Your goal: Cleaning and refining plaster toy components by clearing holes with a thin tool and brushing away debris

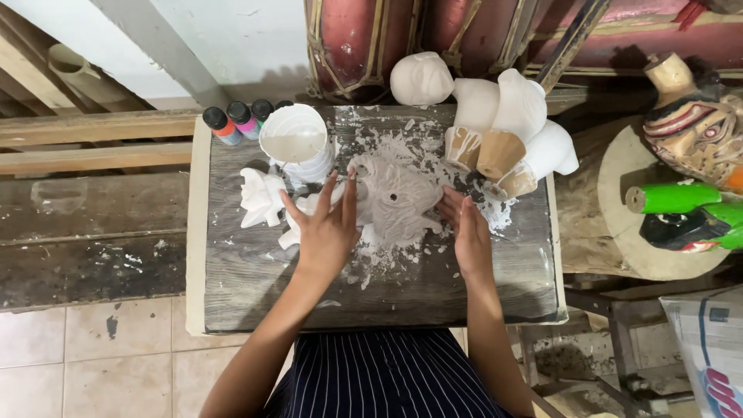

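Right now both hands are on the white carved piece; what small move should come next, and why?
Probably lift the white carved piece slightly off the wooden board. The left hand lies flat on its left side and the right hand on its right edge, so both sides are supported. White flakes lie around it, and the white cup stands close by, so I would lift rather than slide.

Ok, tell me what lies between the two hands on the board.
In the head view, a white carved mask lies between the left hand and the right hand, both touching its sides.
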